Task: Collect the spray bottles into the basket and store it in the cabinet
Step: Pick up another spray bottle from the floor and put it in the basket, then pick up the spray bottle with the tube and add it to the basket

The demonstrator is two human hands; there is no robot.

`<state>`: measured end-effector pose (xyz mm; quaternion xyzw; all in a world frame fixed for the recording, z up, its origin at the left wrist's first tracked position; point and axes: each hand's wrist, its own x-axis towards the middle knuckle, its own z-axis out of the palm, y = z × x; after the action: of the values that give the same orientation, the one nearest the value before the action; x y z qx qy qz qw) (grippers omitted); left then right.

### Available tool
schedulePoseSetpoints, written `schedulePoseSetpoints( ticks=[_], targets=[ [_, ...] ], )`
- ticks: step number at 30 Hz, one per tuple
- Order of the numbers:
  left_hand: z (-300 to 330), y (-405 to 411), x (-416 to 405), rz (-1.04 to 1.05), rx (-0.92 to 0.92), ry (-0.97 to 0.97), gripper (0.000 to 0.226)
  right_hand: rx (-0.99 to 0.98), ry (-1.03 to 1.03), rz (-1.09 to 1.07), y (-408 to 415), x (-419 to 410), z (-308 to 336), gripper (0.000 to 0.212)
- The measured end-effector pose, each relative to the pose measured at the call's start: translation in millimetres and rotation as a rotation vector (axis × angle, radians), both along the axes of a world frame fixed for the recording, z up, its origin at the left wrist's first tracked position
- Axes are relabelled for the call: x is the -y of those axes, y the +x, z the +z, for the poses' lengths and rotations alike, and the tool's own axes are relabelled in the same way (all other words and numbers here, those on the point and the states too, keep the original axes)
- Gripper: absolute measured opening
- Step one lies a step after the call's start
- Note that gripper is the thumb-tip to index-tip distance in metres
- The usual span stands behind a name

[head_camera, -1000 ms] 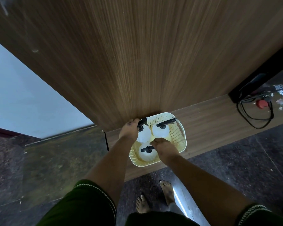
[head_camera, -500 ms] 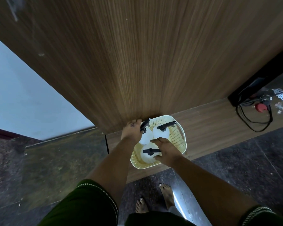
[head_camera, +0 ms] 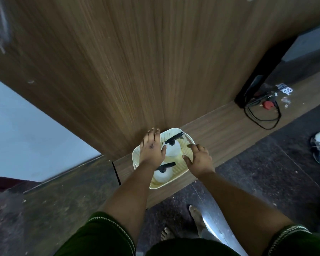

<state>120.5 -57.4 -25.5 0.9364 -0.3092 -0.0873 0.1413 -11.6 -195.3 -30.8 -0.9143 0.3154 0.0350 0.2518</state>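
Cream plastic basket (head_camera: pixel 189 140) w/ white spray bottles (head_camera: pixel 172 149) sits on wood ledge (head_camera: pixel 220 130) by cabinet door (head_camera: pixel 137 61); left hand (head_camera: pixel 151 147) and right hand (head_camera: pixel 199 157) hover above it, fingers spread, holding nothing.

Spray bottles (head_camera: pixel 171 151) in basket (head_camera: pixel 189 140), basket on ledge (head_camera: pixel 220 129) before cabinet door (head_camera: pixel 137 61)

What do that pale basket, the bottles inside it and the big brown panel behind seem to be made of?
The cream slotted basket looks like moulded plastic, with thin ribs and a smooth rim. The white spray bottles with black trigger heads appear to be matte plastic too. The tall brown panel shows straight printed-looking grain, so probably wood laminate rather than solid wood, though I cannot be sure.
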Motion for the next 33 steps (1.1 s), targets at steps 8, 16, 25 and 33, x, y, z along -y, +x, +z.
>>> schedulePoseSetpoints(
  ticks=[8,16,25,33],
  targets=[
    [3.9,-74.0,43.9,-0.233,-0.010,-0.021,0.060,-0.055,0.096,-0.343,-93.6,27.7,-13.0,0.048],
    [-34.4,-194.2,87.8,-0.522,0.041,0.053,0.052,-0.147,0.224,-0.654,-251.9,67.9,-58.5,0.045],
    [-147.8,-350.9,169.3,-0.349,-0.535,0.392,0.074,-0.378,0.362,-0.656,-436.5,120.1,-149.2,0.046],
    [-303.0,-430.8,244.0,-0.401,-0.699,0.594,0.072,-0.332,0.491,-0.804,-488.3,157.4,-293.6,0.063]
  ],
)
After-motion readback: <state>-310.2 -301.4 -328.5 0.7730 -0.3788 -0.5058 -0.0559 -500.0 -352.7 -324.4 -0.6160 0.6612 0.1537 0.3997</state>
